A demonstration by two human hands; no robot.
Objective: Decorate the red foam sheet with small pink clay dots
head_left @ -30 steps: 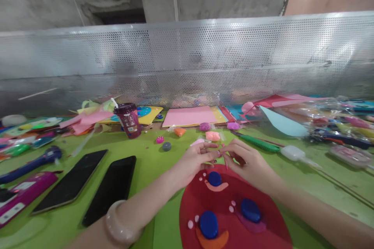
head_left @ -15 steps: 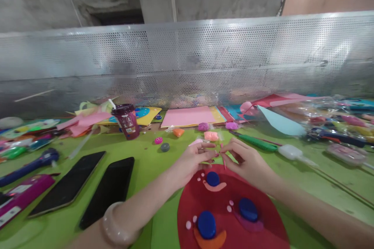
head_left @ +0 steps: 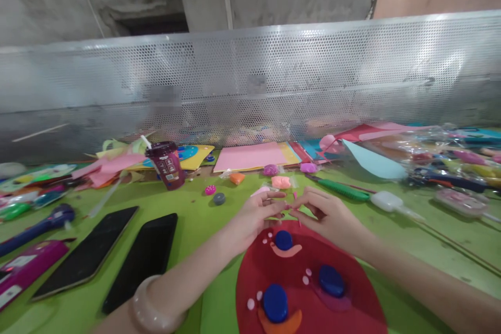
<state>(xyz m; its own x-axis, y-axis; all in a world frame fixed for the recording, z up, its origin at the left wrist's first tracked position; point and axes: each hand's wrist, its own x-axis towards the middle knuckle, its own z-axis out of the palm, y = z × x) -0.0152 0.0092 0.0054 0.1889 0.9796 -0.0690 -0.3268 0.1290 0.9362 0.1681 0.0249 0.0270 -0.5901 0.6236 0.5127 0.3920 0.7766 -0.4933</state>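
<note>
Above the top edge of a red paper disc (head_left: 301, 271), my left hand (head_left: 258, 216) and my right hand (head_left: 324, 214) meet fingertip to fingertip. Both are closed in a pinch at a tiny bit of pink clay (head_left: 288, 207), mostly covered by the fingers. On the disc sit blue clay ovals (head_left: 275, 302), each with a curved strip beneath, one of them an orange strip (head_left: 287, 323). Small pale pink dots (head_left: 251, 304) lie beside the ovals. Just beyond my hands is a lump of peach clay (head_left: 281, 182) in clear wrap.
Two black phones (head_left: 143, 261) lie left on the green tabletop (head_left: 211, 240). A purple cup (head_left: 167, 167) with a straw stands behind them. At right are a green-handled knife (head_left: 344, 189) and a glue gun stick-like white tool (head_left: 387, 202). Coloured paper (head_left: 250, 156) lines the perforated metal panel (head_left: 250, 88).
My fingertips have drawn slightly closer together around the pink clay. The whole view has shifted a little; the disc and its pieces stay as they were.
</note>
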